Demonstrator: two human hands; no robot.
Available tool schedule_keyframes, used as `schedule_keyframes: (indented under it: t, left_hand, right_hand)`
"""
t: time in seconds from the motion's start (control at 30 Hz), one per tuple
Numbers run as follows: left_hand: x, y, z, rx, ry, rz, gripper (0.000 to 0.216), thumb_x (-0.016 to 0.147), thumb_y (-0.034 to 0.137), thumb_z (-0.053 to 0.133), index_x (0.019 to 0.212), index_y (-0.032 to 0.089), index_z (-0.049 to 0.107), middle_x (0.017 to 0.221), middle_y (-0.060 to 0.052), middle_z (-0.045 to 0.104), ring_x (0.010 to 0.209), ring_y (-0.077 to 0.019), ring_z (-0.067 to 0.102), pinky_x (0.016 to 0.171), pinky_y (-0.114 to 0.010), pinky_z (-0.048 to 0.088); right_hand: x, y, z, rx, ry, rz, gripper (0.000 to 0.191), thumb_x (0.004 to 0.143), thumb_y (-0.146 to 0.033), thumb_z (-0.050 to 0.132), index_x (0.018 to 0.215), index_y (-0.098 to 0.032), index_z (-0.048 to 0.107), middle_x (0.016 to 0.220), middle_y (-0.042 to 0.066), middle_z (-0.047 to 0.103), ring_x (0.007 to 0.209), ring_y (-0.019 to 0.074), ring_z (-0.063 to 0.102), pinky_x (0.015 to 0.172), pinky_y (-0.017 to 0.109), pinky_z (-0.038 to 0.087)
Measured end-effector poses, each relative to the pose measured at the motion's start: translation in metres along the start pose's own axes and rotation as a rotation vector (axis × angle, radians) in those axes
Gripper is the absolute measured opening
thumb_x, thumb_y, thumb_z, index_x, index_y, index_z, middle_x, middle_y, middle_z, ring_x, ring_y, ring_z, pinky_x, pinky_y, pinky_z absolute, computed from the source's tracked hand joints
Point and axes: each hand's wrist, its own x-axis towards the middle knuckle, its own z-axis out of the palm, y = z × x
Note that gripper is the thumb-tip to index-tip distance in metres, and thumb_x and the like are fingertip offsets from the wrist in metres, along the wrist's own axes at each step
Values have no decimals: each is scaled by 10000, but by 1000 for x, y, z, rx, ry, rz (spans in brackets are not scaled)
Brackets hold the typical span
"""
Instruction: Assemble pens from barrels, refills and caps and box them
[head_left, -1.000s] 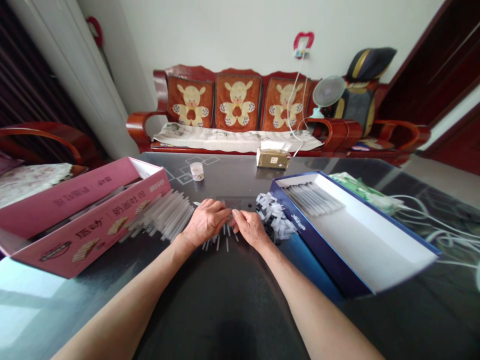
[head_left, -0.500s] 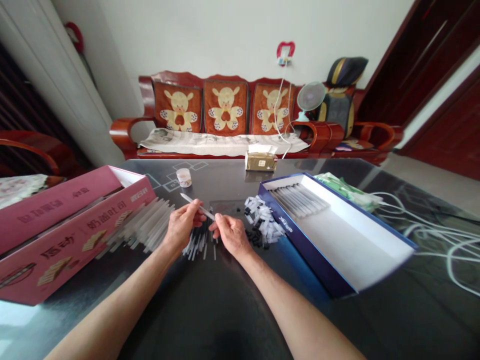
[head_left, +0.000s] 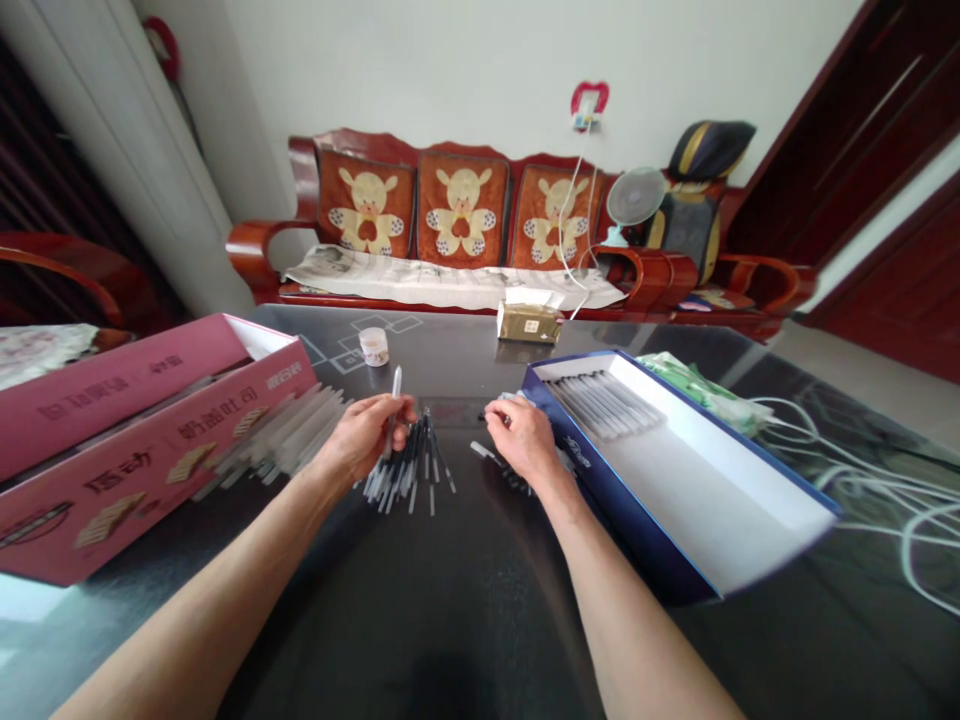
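My left hand (head_left: 364,432) is closed around a pale translucent pen barrel (head_left: 397,382), which stands nearly upright from the fist. Below it, dark-and-clear pen refills (head_left: 409,472) lie fanned on the table. My right hand (head_left: 525,435) is over the pile of clear and black pen caps (head_left: 480,450), covering most of it. Its thumb and index finger are pinched together with a small dark bit near their tips; what they hold is too small to name. Beside the left wrist, more translucent barrels (head_left: 296,435) are heaped against the pink box (head_left: 172,440).
A blue-rimmed box (head_left: 637,500) at right holds a row of pens (head_left: 604,400). A small white tub (head_left: 374,346) and a tissue box (head_left: 529,320) stand towards the back of the dark table (head_left: 480,600). White cables (head_left: 885,480) lie at far right.
My right hand has left the pen barrel and moved right, over the caps. My left hand keeps the barrel, now turned from slanted to nearly upright. The view has shifted slightly.
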Motion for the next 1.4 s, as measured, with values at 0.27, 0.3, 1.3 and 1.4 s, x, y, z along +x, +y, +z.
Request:
schedule_keyframes:
  t: [0.27, 0.3, 1.3, 1.4]
  left_hand:
    - [-5, -9, 2, 386, -143, 44, 534, 734, 185, 545, 1265, 132, 513, 740, -16, 653, 456, -70, 513, 371, -162, 352]
    - [-5, -10, 2, 427, -153, 48, 525, 732, 186, 545, 1253, 128, 527, 746, -14, 649, 467, -67, 514, 380, -160, 355]
    - [-9, -24, 8, 886, -300, 235, 285, 830, 388, 479, 851, 170, 662, 549, 31, 558, 442, -92, 442, 448, -200, 319]
    - [-10, -21, 9, 969, -298, 253, 341, 849, 408, 450, 663, 171, 608, 513, 31, 532, 451, -92, 443, 469, -204, 317]
  right_hand:
    - [-14, -11, 2, -234, -250, -67, 90, 714, -268, 651, 746, -206, 709, 841, 82, 642, 838, 222, 577, 752, 326, 436]
    - [-13, -11, 4, -199, -248, -73, 78, 719, -244, 642, 740, -202, 705, 843, 83, 642, 831, 219, 576, 750, 326, 438]
    - [-20, -26, 50, 1257, -86, 537, 309, 681, -359, 726, 941, -211, 645, 888, 13, 701, 825, 148, 637, 643, 232, 486]
    - [-20, -27, 49, 1239, -102, 514, 306, 682, -363, 722, 929, -203, 639, 860, 12, 692, 786, 147, 635, 638, 239, 492]
